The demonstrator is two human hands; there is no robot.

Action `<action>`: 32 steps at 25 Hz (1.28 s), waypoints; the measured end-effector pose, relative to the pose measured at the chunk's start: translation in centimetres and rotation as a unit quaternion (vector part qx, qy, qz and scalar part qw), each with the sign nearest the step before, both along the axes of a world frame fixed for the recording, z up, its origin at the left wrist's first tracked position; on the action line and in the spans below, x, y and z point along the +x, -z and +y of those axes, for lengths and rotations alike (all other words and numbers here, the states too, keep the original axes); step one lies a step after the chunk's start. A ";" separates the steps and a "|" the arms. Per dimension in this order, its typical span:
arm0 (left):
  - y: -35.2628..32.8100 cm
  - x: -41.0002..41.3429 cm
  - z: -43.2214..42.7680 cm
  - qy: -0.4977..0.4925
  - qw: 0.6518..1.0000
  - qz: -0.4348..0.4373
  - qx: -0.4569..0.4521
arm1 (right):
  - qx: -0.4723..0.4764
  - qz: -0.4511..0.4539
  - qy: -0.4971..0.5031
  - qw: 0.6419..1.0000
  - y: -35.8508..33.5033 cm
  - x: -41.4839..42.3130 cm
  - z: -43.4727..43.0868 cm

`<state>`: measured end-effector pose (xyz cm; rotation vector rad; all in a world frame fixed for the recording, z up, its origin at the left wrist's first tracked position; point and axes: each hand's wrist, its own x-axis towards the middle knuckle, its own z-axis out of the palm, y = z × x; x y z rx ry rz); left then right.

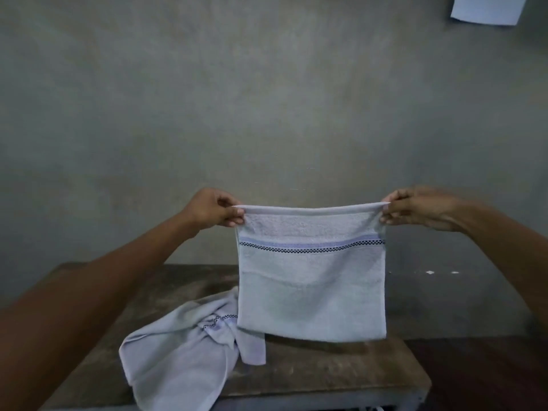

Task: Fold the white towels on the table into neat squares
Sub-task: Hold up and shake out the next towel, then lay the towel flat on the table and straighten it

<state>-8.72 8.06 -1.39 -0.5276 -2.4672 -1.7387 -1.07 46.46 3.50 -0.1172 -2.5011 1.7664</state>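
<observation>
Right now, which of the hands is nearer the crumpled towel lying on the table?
Left. The left hand pinches a top corner of the hanging towel, almost straight above the crumpled towel; the right hand pinches the other corner, well off to the right.

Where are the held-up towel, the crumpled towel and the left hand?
held-up towel (311, 292), head view, middle of its hanging face
crumpled towel (178, 351), head view, bunched middle
left hand (212, 207), head view, back of the hand

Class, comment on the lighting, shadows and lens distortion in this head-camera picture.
Head view: dim, flat light, no glare; the held towel casts a soft shadow on the table; the wide-angle lens stretches the left forearm near the frame edge.
</observation>
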 end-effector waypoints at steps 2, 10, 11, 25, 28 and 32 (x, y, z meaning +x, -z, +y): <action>0.3 -1.9 1.5 -0.026 0.999 0.042 0.011 | 0.013 0.038 0.029 0.999 0.3 -1.2 1.1; 1.1 0.7 2.2 -0.070 0.961 0.220 -0.150 | 0.211 0.120 0.034 0.969 2.2 2.1 2.2; 2.3 1.9 1.7 -0.032 0.964 0.201 -0.172 | 0.260 0.098 0.013 0.960 3.7 3.3 2.8; 21.0 3.3 5.3 0.079 0.963 0.047 -0.253 | 0.329 -0.065 0.004 0.942 24.1 4.0 6.3; 22.5 -0.2 7.0 0.017 0.952 0.048 -0.303 | 0.334 -0.085 0.013 0.939 26.2 0.1 6.7; 24.6 -3.8 8.2 0.008 0.924 0.047 -0.380 | 0.319 -0.116 0.008 0.941 28.5 -4.1 7.0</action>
